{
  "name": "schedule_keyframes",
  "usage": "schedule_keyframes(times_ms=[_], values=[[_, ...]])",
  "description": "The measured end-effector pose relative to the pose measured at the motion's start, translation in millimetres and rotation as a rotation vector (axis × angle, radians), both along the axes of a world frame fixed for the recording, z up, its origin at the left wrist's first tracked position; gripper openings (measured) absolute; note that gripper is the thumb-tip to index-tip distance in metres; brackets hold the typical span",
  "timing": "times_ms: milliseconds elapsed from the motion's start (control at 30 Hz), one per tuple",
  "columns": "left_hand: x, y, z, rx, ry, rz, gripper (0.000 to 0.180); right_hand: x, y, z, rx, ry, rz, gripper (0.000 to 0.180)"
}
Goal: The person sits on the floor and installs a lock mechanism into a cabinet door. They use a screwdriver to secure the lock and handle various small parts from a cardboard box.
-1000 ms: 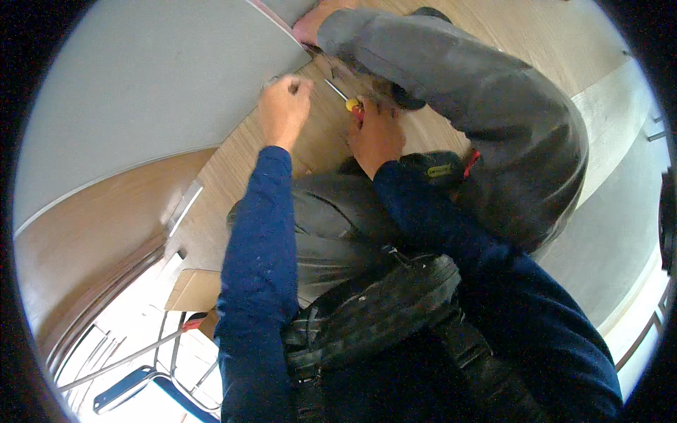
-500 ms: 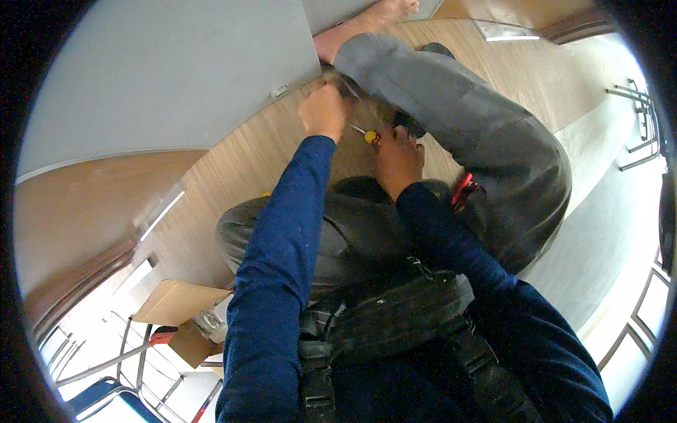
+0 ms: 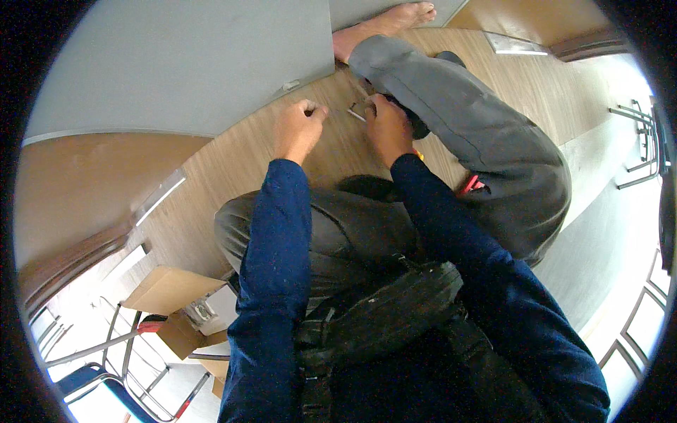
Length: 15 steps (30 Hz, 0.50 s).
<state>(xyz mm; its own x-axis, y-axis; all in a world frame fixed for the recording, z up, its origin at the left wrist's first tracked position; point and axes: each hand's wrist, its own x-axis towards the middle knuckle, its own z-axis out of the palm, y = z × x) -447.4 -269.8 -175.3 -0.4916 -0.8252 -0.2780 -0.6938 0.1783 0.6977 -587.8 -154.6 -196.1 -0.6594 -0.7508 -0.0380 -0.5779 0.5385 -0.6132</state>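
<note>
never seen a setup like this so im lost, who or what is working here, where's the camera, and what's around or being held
No machine: this is a bare-handed person in dark blue sleeves. A head-worn fisheye camera looks down, so straight edges bend. The person sits on a wood-grain floor beside a grey panel, with an open cardboard box at lower left. The left hand has curled fingers; I can't tell whether it holds anything. A thin pale rod shows by the right hand's fingertips, a yellow piece by its wrist; its grip is hidden.

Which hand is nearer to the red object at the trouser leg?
The right hand, near the grey trouser leg; the left hand is farther away, nearer the grey panel.
</note>
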Motion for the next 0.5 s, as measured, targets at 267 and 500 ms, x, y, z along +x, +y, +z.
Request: schedule_keyframes(times_ms=[267,500], values=[[-9.9,31.2,2.5,-0.189,-0.139,-0.171,0.033,-10.6,-19.7,-16.3,-0.101,0.234,0.360,0.022],[10.1,2.0,32.2,-0.263,0.080,-0.190,0.024,8.8,-49.6,0.8,-0.116,-0.084,0.267,0.022]])
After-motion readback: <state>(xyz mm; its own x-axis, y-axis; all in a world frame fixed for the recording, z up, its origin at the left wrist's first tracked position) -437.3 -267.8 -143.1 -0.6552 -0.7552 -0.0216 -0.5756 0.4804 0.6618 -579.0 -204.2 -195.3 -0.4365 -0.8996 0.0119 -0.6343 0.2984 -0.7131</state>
